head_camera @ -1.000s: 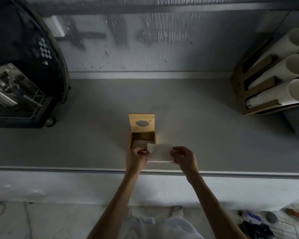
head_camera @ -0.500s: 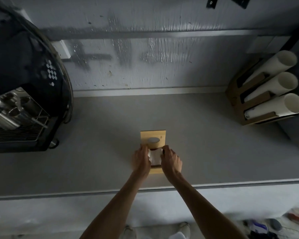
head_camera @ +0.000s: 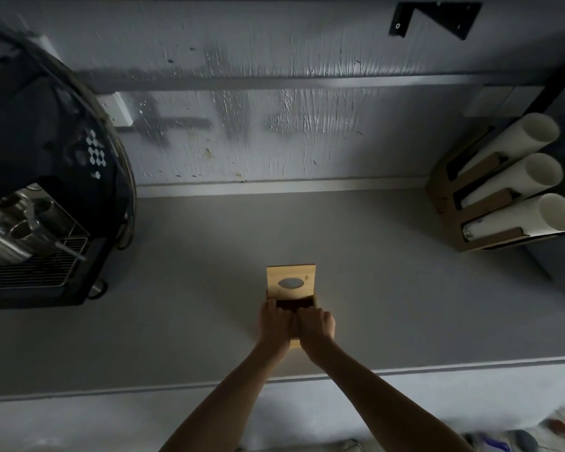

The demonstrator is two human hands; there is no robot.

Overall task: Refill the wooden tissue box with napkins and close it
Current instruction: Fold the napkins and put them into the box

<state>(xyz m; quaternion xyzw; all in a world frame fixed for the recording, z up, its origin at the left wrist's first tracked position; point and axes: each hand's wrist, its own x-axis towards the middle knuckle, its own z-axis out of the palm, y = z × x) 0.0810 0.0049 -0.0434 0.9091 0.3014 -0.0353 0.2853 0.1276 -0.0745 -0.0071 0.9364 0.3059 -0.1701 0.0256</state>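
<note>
The one light wooden tissue box [head_camera: 291, 321] stands on the grey desk [head_camera: 388, 288] in the lower centre of the frame. Its hinged lid with one oval slot [head_camera: 291, 282] stands upright, so the inside is free for filling. The left hand [head_camera: 274, 324] and right hand [head_camera: 317, 322] press side by side into the box, probably to seat napkins; no napkin is visible, and I cannot tell each grip. Three white cup stacks [head_camera: 519, 184] lie at right.
</note>
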